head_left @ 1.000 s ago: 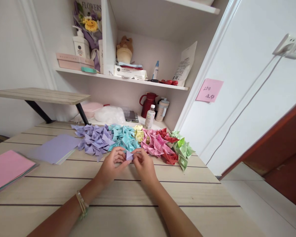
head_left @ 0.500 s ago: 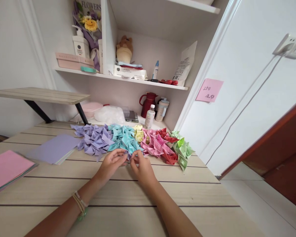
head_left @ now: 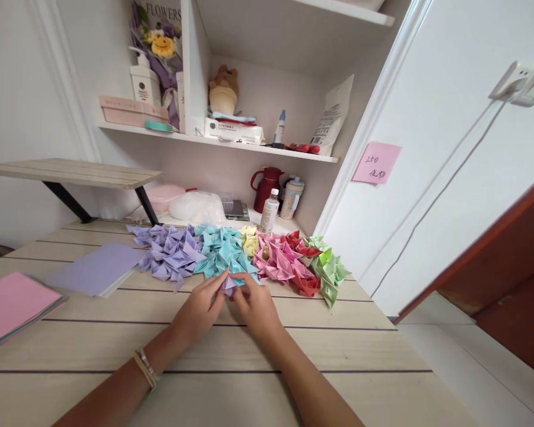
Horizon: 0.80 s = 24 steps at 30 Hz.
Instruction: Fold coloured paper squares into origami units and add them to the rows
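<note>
A small folded piece of purple paper (head_left: 228, 286) is pinched between my two hands, just above the table. My left hand (head_left: 203, 305) grips its left side, with the fingers closed together. On the right side, my right hand (head_left: 255, 302) holds it between thumb and fingers. Much of the paper is hidden by my fingers. Right behind my hands lies a heap of folded paper pieces: purple ones (head_left: 171, 254) at the left, blue ones (head_left: 222, 249) in the middle, then yellow (head_left: 250, 242), pink (head_left: 278, 258), red (head_left: 306, 283) and green (head_left: 331, 270) ones.
Stacks of purple paper (head_left: 91, 267) and pink paper (head_left: 15, 305) lie at the left of the table (head_left: 196, 397). A small raised stand (head_left: 75, 172) is behind them. A bottle (head_left: 269, 212), a red jug (head_left: 266, 188) and a tumbler (head_left: 292, 198) stand beyond the heap.
My left hand has turned and shifted slightly toward me, its fingers now pointing up at the paper. More of the purple piece shows between my hands.
</note>
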Available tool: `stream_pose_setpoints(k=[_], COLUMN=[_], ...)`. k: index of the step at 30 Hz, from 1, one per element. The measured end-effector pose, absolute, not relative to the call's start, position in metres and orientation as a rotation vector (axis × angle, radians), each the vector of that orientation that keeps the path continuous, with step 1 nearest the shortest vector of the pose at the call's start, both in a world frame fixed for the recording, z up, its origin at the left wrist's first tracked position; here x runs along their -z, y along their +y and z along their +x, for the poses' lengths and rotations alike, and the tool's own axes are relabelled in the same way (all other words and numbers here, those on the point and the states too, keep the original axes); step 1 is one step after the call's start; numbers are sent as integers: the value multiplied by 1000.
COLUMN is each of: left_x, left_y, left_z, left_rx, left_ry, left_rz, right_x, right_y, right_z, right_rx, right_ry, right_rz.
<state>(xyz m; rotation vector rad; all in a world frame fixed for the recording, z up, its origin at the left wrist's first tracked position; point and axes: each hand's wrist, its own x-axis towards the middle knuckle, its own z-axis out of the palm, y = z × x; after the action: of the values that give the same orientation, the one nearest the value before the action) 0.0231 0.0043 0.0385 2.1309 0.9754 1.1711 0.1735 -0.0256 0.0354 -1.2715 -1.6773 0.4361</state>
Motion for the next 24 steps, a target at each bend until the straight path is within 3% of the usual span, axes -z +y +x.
stream_pose_setpoints(k=[6, 13, 17, 24], left_x=[-41, -39, -37, -34], left_y=[4, 10, 14, 20], left_z=[25, 27, 25, 20], left_rx=[-1143, -1081, -1002, -1126], left_ry=[811, 813, 774, 872], left_rz=[1761, 1333, 1224, 1733], right_x=[-34, -32, -34, -43], right_y=[-18, -24, -23, -22], right_z=[172, 175, 178, 181], right_rx=[-833, -482, -463, -458], right_ry=[-1286, -1584, -1631, -1613], right_rz=[-1101, -1213, -1218, -1195])
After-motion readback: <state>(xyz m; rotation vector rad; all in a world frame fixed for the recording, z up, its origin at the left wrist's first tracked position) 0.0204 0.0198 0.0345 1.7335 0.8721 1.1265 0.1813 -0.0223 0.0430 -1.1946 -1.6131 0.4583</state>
